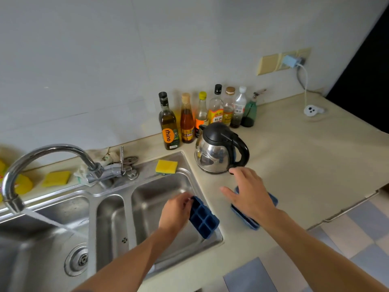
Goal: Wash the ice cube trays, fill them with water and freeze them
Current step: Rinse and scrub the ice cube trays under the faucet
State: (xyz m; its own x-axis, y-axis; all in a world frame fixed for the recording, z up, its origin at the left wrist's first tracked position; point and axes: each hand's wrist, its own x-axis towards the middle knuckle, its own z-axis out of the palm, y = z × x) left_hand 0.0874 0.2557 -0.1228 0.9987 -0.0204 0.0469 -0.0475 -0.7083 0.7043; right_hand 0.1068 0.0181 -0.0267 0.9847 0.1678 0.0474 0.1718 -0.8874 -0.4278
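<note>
My left hand (176,209) grips the far end of a dark blue ice cube tray (203,218), held tilted over the right basin of the steel sink (147,199). A second blue ice cube tray (245,218) lies flat on the beige counter to the right of the sink. My right hand (248,192) hovers over or rests on it with fingers spread and straight, covering most of it. Water runs from the chrome tap (42,157) into the left basin (31,239).
A steel and black kettle (219,148) stands just beyond my right hand. Several bottles (202,116) line the wall behind it. Yellow sponges sit on the sink rim (166,166) and at the left (56,178). A white cable and socket (311,110) lie far right.
</note>
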